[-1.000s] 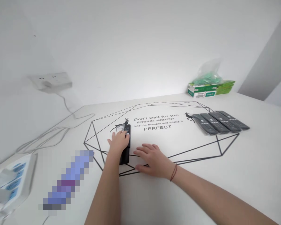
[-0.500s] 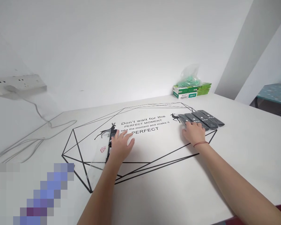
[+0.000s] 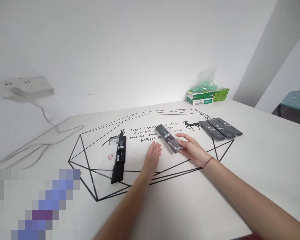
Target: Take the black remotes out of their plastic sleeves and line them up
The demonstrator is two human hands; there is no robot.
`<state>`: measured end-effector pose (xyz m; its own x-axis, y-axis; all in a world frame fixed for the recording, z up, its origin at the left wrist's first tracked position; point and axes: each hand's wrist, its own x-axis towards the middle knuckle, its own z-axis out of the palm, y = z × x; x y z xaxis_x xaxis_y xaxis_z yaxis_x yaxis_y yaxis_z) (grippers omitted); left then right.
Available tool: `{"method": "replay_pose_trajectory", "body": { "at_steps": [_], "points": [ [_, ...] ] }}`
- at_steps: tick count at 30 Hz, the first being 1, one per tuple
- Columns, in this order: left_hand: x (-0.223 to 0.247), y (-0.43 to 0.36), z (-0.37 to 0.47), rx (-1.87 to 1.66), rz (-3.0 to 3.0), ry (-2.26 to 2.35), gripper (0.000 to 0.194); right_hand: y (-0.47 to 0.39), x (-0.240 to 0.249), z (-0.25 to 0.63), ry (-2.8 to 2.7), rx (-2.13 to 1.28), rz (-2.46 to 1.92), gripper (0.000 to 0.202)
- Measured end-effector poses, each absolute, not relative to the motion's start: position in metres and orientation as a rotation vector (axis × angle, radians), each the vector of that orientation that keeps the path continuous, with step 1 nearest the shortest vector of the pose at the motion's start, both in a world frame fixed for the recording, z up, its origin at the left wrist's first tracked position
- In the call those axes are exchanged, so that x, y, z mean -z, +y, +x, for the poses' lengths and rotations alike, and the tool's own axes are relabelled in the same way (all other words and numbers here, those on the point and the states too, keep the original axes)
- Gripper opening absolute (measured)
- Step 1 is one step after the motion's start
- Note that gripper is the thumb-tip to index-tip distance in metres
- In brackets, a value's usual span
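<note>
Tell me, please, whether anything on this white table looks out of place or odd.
The black remote lies alone at the left, back up, partly on an empty clear bag, away from the row of three wrapped remotes. The right hand holds a fourth wrapped remote. Nothing looks spilled or broken.

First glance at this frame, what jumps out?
The right hand holds a bagged grey remote above the mat's printed slogan, with the open left hand just beside it. A bare black remote lies left of them next to an empty clear bag, and three more bagged remotes sit in a row at right.
</note>
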<state>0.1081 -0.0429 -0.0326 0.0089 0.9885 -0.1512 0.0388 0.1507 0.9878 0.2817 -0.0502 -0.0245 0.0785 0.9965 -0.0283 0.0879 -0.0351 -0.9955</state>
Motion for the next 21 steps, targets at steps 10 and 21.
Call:
{"method": "replay_pose_trajectory", "body": {
  "at_steps": [10,21],
  "points": [
    [0.043,-0.034,0.13,-1.18,0.607,0.833,0.034,-0.055,0.041,0.255,-1.063,-1.341,-1.04,0.032],
    [0.036,-0.039,0.115,-1.127,0.644,0.869,0.043,-0.063,0.033,0.255,-1.373,-1.108,-1.115,0.05]
  ]
}}
